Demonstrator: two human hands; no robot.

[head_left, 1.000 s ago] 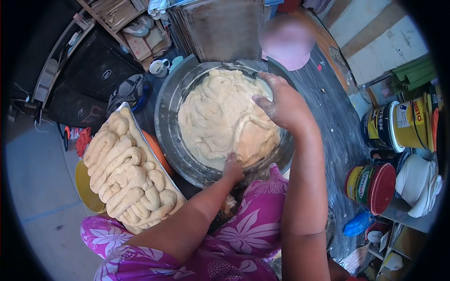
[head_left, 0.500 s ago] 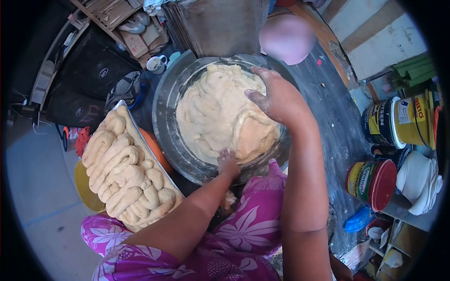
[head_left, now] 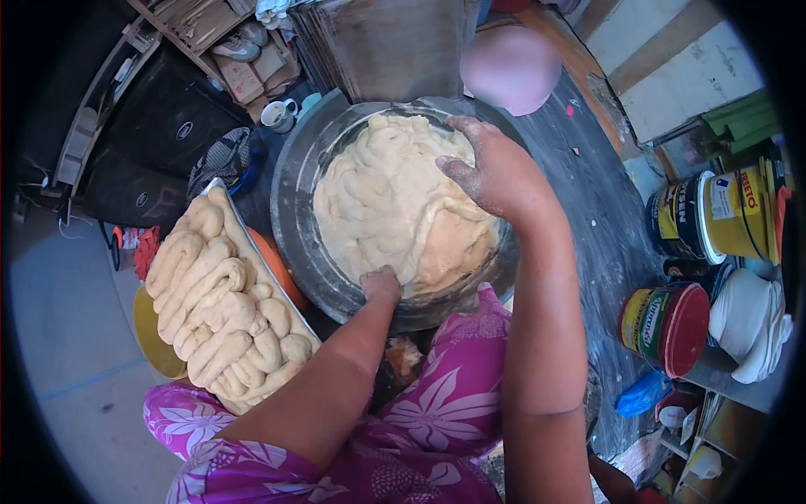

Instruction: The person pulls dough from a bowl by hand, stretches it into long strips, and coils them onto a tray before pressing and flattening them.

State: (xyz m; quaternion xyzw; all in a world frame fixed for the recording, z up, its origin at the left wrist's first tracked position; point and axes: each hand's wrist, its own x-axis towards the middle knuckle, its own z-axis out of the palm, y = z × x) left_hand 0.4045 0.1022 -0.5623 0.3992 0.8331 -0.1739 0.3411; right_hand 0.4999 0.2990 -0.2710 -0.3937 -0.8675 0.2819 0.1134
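Dough [head_left: 369,202] spread wide in a dark basin [head_left: 290,185]

From where I stand, the pale mass lies in folds across most of the basin, with a smoother, more orange lump [head_left: 457,244] at the near right. The left hand [head_left: 382,284] is at the dough's near edge, fingers curled under and knuckles up; whether they pinch a fold I cannot tell. The right hand [head_left: 497,172] arches over the far right side by the rim, thumb parted from the fingers, nothing in its grasp.

That lopsided pairing is what I'd watch. Should the right hand bear down hard on the rim alone, the basin could tilt or slide, unless something I cannot see braces it. Soft dough might also cling to the left knuckles and tear. The flowered purple cloth [head_left: 445,412] reaches right up by the near rim, so a shift of the leg beneath could bring it into the dough.

Beside the left forearm [head_left: 344,349], a tray [head_left: 242,223] heaped with thick dough ropes [head_left: 218,302] looks slanted, an orange container [head_left: 281,270] showing by its edge. A knock from that arm could jar it, and the outermost coils would probably roll off first.
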